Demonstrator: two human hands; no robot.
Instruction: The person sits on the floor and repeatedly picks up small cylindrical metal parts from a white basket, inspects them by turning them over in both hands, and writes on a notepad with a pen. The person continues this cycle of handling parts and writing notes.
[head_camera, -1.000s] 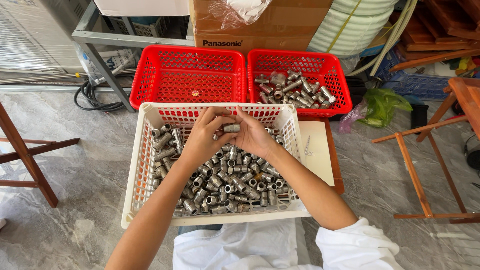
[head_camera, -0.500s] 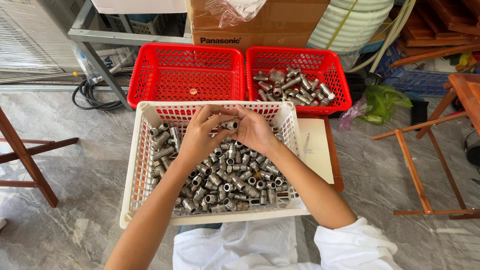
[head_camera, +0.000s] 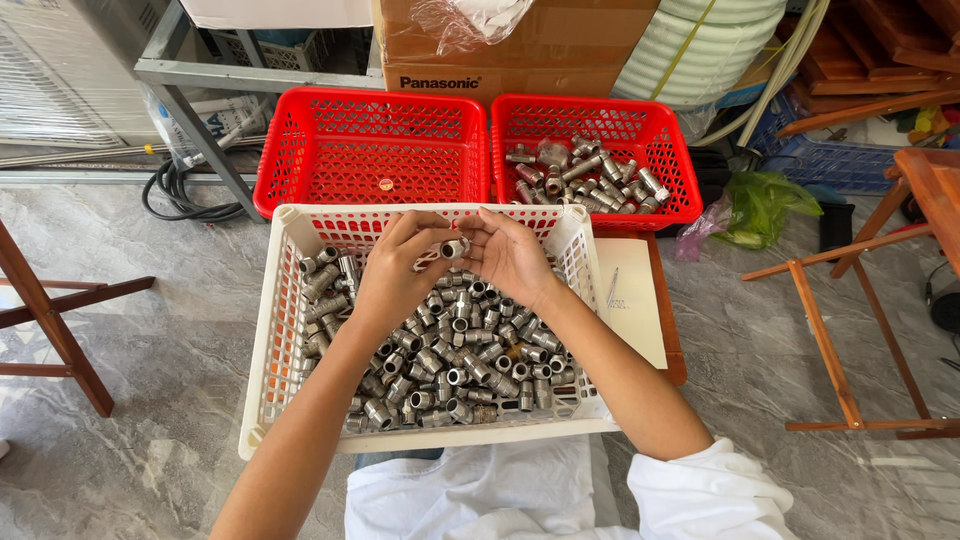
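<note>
Metal pipe fitting (head_camera: 447, 250): small grey threaded piece, held over the far end of the white basket (head_camera: 268, 330), pinched between both hands at about 12 o'clock from the person's lap.

Step in hand, as judged: checking or mating one fitting picked from the heap; the next move would call for a firm two-handed grip and a turn or a close look at the threads.

Left hand (head_camera: 395, 275): fingers curled, closed on the fitting's left end.

Right hand (head_camera: 510, 258): fingers half curled, thumb and fingertips on the fitting's right end; palm faces left.

Heap of loose fittings (head_camera: 440, 360): fills the white basket, directly beneath both hands.

Paper sheet (head_camera: 630, 300): at 2 o'clock, just beside the white basket.

Left red basket (head_camera: 300, 150): at 11 o'clock, one small item inside.

Right red basket (head_camera: 670, 150): at 1 o'clock, holding a smaller pile of fittings.

Cardboard box (head_camera: 500, 50): beyond the red baskets.
</note>
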